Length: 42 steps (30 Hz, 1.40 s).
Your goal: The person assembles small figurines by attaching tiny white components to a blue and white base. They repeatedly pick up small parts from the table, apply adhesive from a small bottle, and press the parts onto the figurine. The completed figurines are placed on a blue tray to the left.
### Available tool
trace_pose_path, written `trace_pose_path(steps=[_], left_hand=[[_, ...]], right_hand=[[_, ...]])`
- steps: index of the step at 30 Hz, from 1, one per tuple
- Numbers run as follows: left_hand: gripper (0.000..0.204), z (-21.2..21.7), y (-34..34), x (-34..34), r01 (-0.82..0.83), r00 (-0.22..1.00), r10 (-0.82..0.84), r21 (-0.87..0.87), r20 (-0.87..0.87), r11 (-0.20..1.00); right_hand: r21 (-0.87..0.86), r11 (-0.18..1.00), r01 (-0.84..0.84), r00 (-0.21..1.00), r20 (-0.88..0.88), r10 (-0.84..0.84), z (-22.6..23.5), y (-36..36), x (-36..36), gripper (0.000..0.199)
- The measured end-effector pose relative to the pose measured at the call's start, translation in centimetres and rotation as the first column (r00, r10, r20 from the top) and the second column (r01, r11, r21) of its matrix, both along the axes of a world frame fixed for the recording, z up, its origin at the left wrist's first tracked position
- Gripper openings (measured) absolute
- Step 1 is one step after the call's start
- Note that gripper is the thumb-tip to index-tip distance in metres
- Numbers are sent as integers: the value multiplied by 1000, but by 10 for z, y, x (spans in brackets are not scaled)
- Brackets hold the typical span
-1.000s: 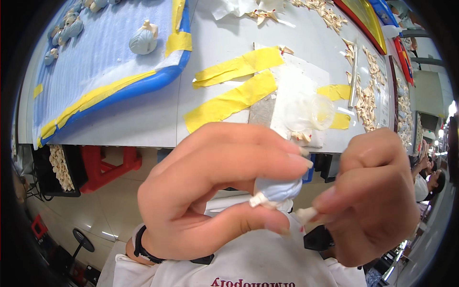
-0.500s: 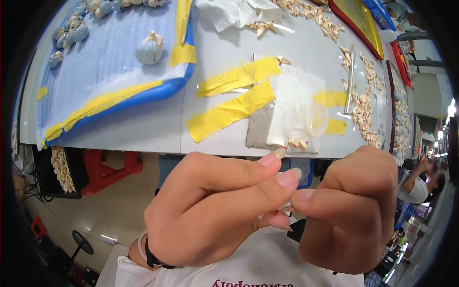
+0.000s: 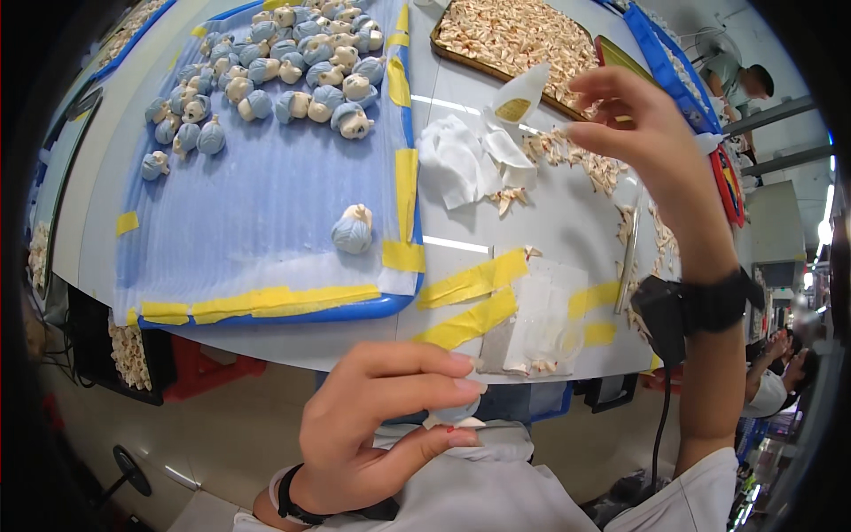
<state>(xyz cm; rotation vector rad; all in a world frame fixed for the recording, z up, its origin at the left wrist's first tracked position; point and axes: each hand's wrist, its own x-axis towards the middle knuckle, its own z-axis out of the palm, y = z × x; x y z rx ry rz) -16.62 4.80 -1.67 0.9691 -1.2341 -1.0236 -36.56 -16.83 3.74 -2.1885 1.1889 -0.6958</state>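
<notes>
My left hand (image 3: 372, 417) is closed, pinching a small blue-and-cream doll head (image 3: 456, 413) between thumb and fingers in front of the table edge. Most of the head is hidden by the fingers; a pale pointed tip shows by the thumb. My right hand (image 3: 625, 115) is raised over the far right of the table, fingers curved and apart, nothing visible in them. Left of its fingertips, a white sheet with a golden-brown patch (image 3: 516, 108) stands up beside a crumpled white cloth (image 3: 456, 160). Small cream pointed pieces (image 3: 589, 164) lie scattered below this hand.
A blue-rimmed tray (image 3: 266, 222) on the left holds several doll heads, one apart near its right side. Yellow tape (image 3: 470, 279) fixes a white pad (image 3: 536, 310) at the near edge. Behind lies a full tray of cream pieces (image 3: 514, 40); a metal rod (image 3: 628, 262) is at right.
My hands have separated. The right one has gone up and away to the far side of the table, while the left keeps its pinch nearer me. The view has shifted, showing more of the trays.
</notes>
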Motion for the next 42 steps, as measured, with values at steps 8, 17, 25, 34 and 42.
trace_pose_path(steps=[8, 17, 25, 34, 42], left_hand=[[34, -3, -3, 9, 60, 995, -57, -33, 86, 998], [35, -6, 0, 3, 5, 998, -1, 76, -62, 997], [42, -16, 4, -3, 1, 999, 0, -13, 54, 1000], [45, -16, 8, -7, 6, 998, -5, -16, 66, 1000], [42, -19, 7, -6, 20, 996, -16, -49, 83, 999]], right_hand=[[195, 981, -18, 996, 94, -1, -7, -8, 18, 30], [337, 935, 112, 917, 328, -228, 12, 114, -36, 42], [447, 879, 166, 832, 416, -368, -9, 157, -65, 40], [277, 923, 268, 867, 348, -356, -6, 153, -47, 47], [99, 966, 241, 964, 89, -250, 11, 155, -39, 37]])
